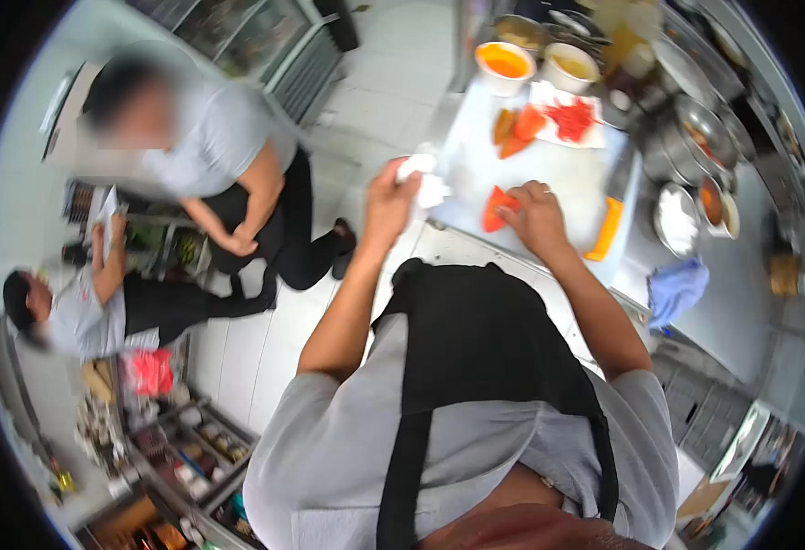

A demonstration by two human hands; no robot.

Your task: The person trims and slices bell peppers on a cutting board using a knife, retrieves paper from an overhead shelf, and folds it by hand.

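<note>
My left hand [387, 203] is off the left edge of the white cutting board [466, 137], its fingers closed on a crumpled white paper towel [430, 188]. Over the board's near side, my right hand [540, 218] has its fingertips on a red bell pepper piece [493, 213]. More orange-red pepper pieces [523, 128] lie farther back. Beside them, thin red strips [571, 119] rest on a white sheet. A knife with an orange handle [607, 229] lies along the board's right side, blade pointing away from me.
Behind the board stand a tub of orange liquid [505, 64] and a tub of yellowish liquid [571, 69]. To the right are metal pots [682, 137], a bowl of white contents [677, 220] and a blue cloth [677, 291]. Two people [228, 137] are at the left, near shelves.
</note>
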